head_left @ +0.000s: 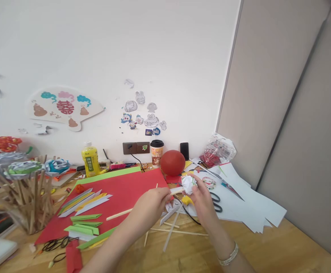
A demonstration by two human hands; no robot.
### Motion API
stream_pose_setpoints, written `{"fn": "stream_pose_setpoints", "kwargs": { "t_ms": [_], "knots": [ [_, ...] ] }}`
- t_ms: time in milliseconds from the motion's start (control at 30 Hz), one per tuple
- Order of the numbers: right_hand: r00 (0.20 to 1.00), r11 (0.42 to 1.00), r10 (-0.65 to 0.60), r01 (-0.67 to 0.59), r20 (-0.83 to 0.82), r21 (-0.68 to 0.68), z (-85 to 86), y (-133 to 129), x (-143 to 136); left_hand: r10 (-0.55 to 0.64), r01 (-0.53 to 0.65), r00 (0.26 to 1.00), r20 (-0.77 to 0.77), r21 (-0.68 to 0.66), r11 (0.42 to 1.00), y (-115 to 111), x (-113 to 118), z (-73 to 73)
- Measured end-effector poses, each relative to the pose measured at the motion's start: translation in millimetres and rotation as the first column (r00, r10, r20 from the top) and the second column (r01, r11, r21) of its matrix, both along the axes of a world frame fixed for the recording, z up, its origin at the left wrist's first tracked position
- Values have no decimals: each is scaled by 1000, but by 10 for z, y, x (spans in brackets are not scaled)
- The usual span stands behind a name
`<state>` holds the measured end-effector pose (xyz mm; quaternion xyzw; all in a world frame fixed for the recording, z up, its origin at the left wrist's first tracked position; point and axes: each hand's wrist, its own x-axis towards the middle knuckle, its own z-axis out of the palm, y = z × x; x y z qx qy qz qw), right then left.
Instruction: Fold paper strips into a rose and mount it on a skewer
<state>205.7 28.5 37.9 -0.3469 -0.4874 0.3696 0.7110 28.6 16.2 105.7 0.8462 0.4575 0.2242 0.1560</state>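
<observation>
Over the table's middle I hold a white paper flower [188, 184] on a thin wooden stick [119, 214]. My left hand [152, 204] pinches the stick just below the bloom, its lower end jutting out behind the wrist. My right hand [203, 203] cups the flower's right side, fingers curled against the folded paper. Touches of green show among the white petals. Loose sticks [179, 232] and white paper strips [171, 231] lie on the table beneath. Folded green strips [86, 223] and white and yellow strips [87, 203] rest on red paper [134, 185] at the left.
Scissors [217, 201] lie on white sheets [256, 204] at right. Behind my hands stand a red balloon [172, 162], a lidded cup [156, 153] and a yellow bottle [90, 159]. Finished paper flowers [25, 167] on sticks fill a container at far left. A black cable [192, 218] crosses below.
</observation>
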Motion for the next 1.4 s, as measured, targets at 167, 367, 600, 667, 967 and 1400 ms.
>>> {"fn": "stream_pose_setpoints", "kwargs": {
  "t_ms": [167, 367, 600, 667, 967, 1400],
  "knots": [
    [998, 1000, 0, -2, -59, -27, -23, -3, -6, -42, 45, 996, 78, -33, 998, 13, 2, -36],
    [980, 996, 84, -90, -182, -24, 44, -47, -47, -56, 70, 983, 174, -74, 995, 13, 27, -58],
    [996, 999, 38, -39, -78, -11, -9, -4, -3, -59, 77, 988, 142, -121, 990, -28, -17, 34],
    [1000, 1000, 2, -2, -29, 10, -41, 9, 10, -58, 72, 990, 126, -114, 991, -43, -32, 73],
    [994, 992, -17, 3, 112, 124, 52, -52, 24, -8, 7, 1000, -8, -35, 999, -55, -36, 106],
    [958, 983, -21, -32, 287, 180, 64, -47, 59, 46, -27, 978, -205, 95, 995, -94, -16, 135]
  ]
}}
